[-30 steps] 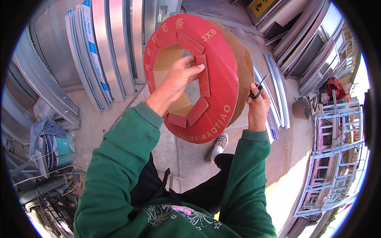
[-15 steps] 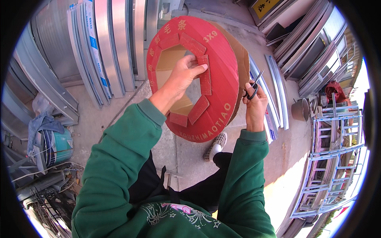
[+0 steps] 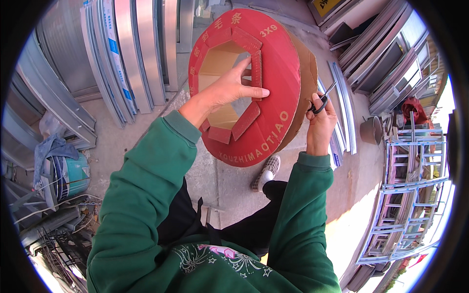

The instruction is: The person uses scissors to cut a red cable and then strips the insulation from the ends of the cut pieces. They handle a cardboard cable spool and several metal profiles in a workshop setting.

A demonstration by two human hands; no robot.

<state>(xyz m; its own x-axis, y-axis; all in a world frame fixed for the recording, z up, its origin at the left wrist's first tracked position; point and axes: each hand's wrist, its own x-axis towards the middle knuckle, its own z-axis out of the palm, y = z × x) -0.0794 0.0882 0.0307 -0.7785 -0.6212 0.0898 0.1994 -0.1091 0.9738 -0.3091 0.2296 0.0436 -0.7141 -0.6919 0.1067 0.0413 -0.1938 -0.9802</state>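
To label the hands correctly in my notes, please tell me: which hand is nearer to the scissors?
The right hand: it holds the scissors. The left hand is farther off, to their left, at the inner opening of the red cardboard reel.

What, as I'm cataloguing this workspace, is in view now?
Cardboard reel: one, red and brown, centre
Scissors: one, black-handled, right of reel
Upright metal profiles: several, silver-grey, upper left
Long strips: several, silvery-white, right of scissors
Stacked panels: several, grey, upper right
Sign: one, yellow, top right
Bucket: one, grey, right
Bundle: one, red, right
Metal frames: several, silvery, far right
Tub: one, teal, left
Cloth: one, blue, over tub
Plastic bag: one, whitish, beside cloth, left
Scrap: too jumbled to count, mostly grey, lower left
Shoe: one, checkered, below reel
Trousers: one pair, black, lower centre
Sweatshirt: one, green, bottom
Left fingers: one hand's, bare, at reel's opening
Right fingers: one hand's, bare, on scissors
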